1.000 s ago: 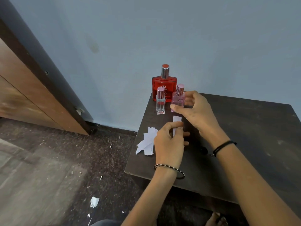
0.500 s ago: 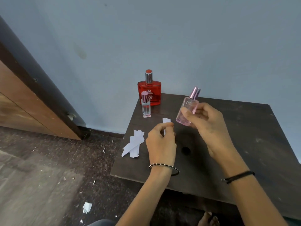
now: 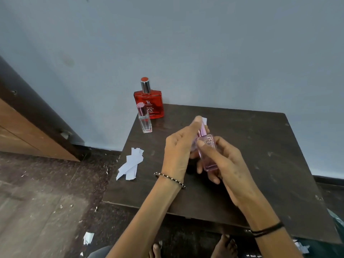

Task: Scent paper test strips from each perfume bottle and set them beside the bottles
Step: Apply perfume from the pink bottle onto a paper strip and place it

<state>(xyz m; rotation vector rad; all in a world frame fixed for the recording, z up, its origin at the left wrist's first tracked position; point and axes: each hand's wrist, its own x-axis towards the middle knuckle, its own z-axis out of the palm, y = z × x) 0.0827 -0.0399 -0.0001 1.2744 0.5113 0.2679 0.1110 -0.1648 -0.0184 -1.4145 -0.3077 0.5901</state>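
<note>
Head view — right hand (image 3: 228, 165) grips pink bottle (image 3: 210, 163), left hand (image 3: 176, 151) pinches strip (image 3: 204, 120) mid-table.

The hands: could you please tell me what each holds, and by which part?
The right hand grips the pink perfume bottle by its glass body; the left hand pinches a paper strip near its upper end.

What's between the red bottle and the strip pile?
Head view: the small clear bottle, upright just before the red bottle; then bare table to the strip pile.
</note>
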